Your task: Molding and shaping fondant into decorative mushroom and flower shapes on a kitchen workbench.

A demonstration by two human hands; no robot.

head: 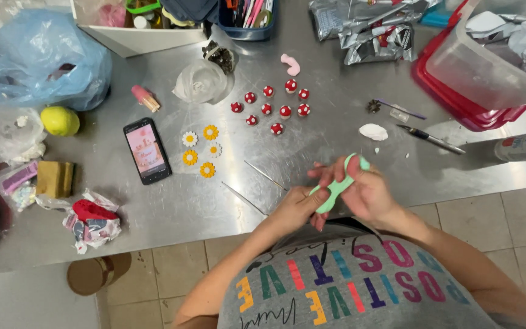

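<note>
Both my hands hold a soft light green piece of modelling paste point(336, 187) just above the front edge of the steel table point(171, 207). My left hand point(296, 207) pinches its lower end, and my right hand point(366, 190) wraps its upper end. Beyond my hands stand several small red mushroom figures with white dots point(275, 108). Several yellow and white paste flowers point(202, 149) lie to their left. Two thin metal needles point(254, 186) rest on the table near my left hand.
A phone point(147, 150) lies left of the flowers. A craft knife point(430, 139), a white paste lump point(373, 131) and a red-lidded clear box point(476, 73) sit at the right. A blue bag point(41, 58), a lime point(60, 120) and wrapped paste point(92, 219) lie at the left.
</note>
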